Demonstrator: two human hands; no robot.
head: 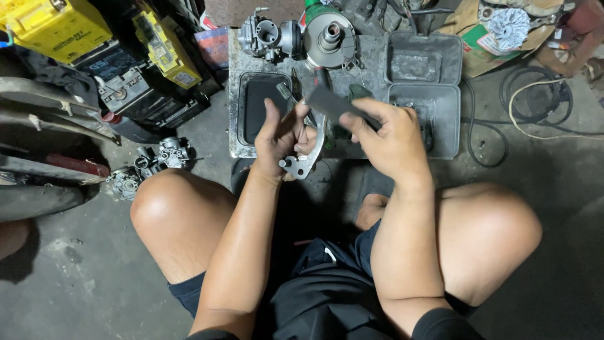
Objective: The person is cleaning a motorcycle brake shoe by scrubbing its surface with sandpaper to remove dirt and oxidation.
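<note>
Left hand (280, 141) grips a curved metal bracket (308, 157), right hand (387, 141) grips a dark flat strip (333, 104) against it, near the tray (242, 113)

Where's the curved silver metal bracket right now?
In the head view, the curved silver metal bracket sits centre frame in the left hand, beside the right hand.

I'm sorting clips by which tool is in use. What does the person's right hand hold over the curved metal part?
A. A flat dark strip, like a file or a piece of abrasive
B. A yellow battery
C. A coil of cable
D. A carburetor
A: the right hand grips a flat dark strip angled across the curved metal bracket held in the left hand.
</note>
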